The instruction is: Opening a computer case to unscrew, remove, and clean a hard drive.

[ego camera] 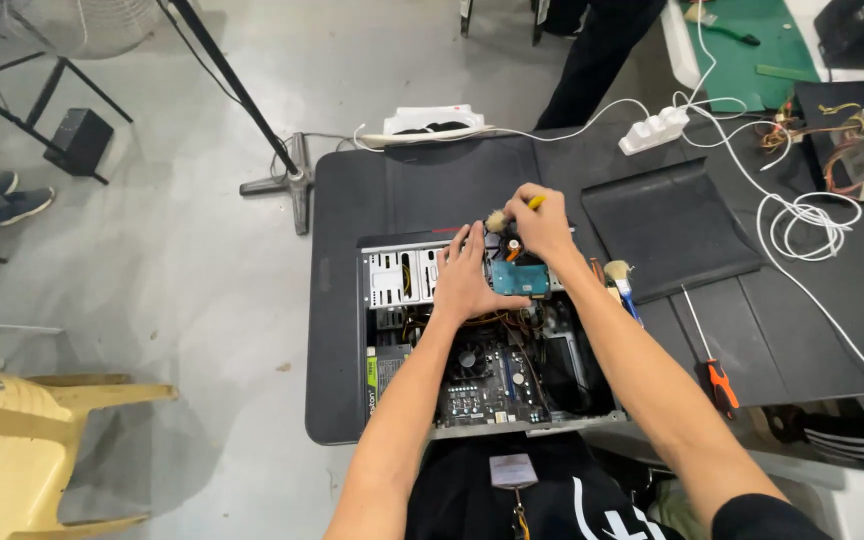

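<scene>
Inside the open grey metal computer case point(392, 262), the left hand point(467, 275) is lying flat, fingers spread, beside the teal-labelled hard drive point(520, 278). Just above that drive, the right hand point(544, 222) is gripping a yellow-handled bristle brush point(504, 216).

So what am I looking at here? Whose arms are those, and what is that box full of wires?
The camera sits on a person's head and looks down, so the two arms are their own. The box is an open computer case lying on a dark table, with its green board and wires showing. The left hand rests flat on the parts inside. The right hand holds a small brush with a yellow handle over a blue-green drive. Beside the case lie another brush, an orange-handled screwdriver, a black panel and a white power strip with its cable.
</scene>
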